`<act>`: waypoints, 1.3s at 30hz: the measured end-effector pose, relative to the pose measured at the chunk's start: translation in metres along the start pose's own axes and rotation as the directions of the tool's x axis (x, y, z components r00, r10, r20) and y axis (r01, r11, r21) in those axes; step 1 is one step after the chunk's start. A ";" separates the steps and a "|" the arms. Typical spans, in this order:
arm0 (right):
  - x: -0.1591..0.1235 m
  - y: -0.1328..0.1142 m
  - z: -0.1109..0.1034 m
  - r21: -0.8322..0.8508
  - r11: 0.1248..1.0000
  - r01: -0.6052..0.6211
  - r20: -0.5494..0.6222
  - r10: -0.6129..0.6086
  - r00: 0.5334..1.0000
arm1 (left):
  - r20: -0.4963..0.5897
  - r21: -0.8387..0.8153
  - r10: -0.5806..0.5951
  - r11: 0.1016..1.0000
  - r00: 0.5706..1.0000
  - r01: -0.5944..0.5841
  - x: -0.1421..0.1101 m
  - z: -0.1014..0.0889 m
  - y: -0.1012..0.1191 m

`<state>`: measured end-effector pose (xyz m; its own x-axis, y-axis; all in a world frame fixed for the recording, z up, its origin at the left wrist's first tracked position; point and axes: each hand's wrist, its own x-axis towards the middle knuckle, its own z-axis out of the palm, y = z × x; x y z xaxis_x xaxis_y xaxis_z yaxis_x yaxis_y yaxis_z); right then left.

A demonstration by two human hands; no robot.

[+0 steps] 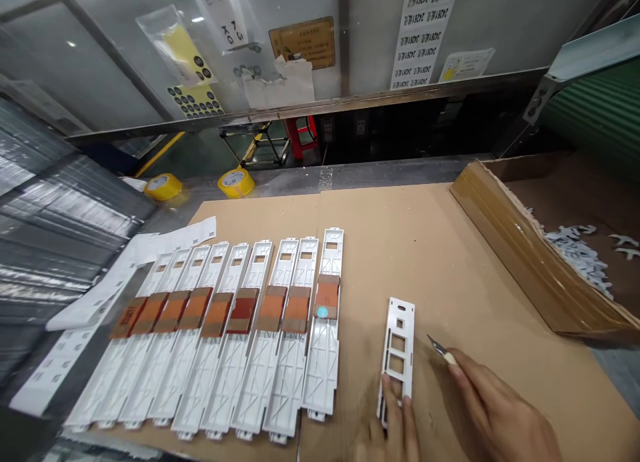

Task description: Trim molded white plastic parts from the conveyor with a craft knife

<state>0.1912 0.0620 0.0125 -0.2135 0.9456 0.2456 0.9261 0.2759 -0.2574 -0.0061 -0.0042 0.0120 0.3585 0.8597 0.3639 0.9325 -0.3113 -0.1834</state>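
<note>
A small white plastic frame (399, 345) with rectangular cut-outs lies on the brown cardboard sheet (440, 255). My left hand (395, 425) rests on its near end, fingers pressed down on it. My right hand (500, 409) is just right of the frame, fingers closed round a small craft knife (440, 349) whose blade points up and left toward the frame. To the left lies a row of several long white plastic trays (225, 355), each with a red-brown pad (273, 309) across its middle.
An open cardboard box (540, 262) holding white plastic scraps (580, 255) stands at the right. Two yellow tape rolls (235, 182) sit at the back. Loose white strips (125, 269) lie left of the tray row. A metal rack (55, 215) runs along the left.
</note>
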 end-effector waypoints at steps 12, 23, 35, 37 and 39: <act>0.036 -0.026 0.018 -0.094 0.989 0.113 0.008 -0.113 0.994 | 0.215 -0.213 -0.011 0.975 0.977 0.058 0.018 0.030 0.003; 0.052 -0.029 0.012 -0.168 0.948 0.272 0.059 -0.266 0.962 | 0.183 -0.186 -0.058 0.978 0.981 0.093 0.023 0.024 0.001; 0.051 -0.018 0.012 -0.128 0.950 0.285 0.162 -0.264 0.951 | -0.001 -0.189 -0.170 0.968 0.985 0.166 0.024 0.037 0.008; 0.054 -0.019 0.010 -0.121 0.954 0.274 0.148 -0.256 0.955 | -0.012 -0.200 -0.183 0.964 0.983 0.177 0.022 0.040 0.012; 0.058 -0.021 0.009 -0.116 0.958 0.262 0.137 -0.246 0.960 | -0.013 -0.196 -0.180 0.965 0.984 0.174 0.022 0.042 0.014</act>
<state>0.1570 0.1127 0.0235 -0.4751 0.8632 0.1710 0.8674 0.4920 -0.0737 0.0129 0.0271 -0.0210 0.1858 0.8964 0.4023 0.9709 -0.2305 0.0653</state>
